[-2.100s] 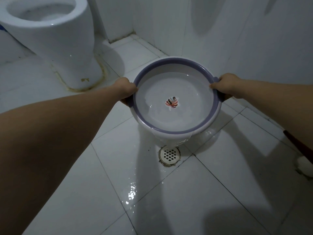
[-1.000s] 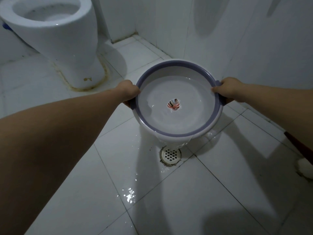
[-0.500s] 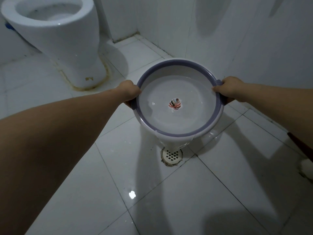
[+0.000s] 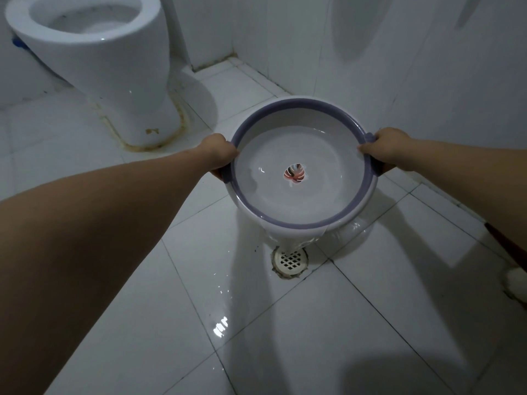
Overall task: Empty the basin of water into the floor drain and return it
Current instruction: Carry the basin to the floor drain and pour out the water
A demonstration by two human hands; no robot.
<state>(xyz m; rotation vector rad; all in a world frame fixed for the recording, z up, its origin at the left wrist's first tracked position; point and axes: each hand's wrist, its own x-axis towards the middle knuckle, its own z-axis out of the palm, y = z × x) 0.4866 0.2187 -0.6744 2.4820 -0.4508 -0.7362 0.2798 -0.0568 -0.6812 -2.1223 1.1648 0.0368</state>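
- The floor [image 4: 370, 323] is laid with large, glossy white square tiles divided by thin dark grout lines; wet patches with bright reflections are seen near the middle.
- The walls [image 4: 427, 67] are faced with smooth white tiles and meet in a corner behind the basin.
- One white ceramic toilet [image 4: 114, 67], rounded and tapering toward its foot, is seen at the upper left, with a yellowish stained seal around its base.
- One round plastic basin [image 4: 302, 166] is held in the air above the floor, just beyond the floor drain and tilted toward the camera. It is white, smooth and shallow, with a purple band around the rim and a small striped leaf-shaped mark [image 4: 295, 173] at the centre of its bottom.
- Clear water [image 4: 288, 240] is held in the basin and is seen spilling over the near rim in a thin sheet down onto the drain.
- Two bare hands are seen: the left hand [image 4: 218, 151] is closed around the left rim handle, and the right hand [image 4: 385, 148] is closed around the right one.
- One round floor drain [image 4: 291, 260] is set where tile corners meet, covered by a pale grate with diamond-shaped holes.
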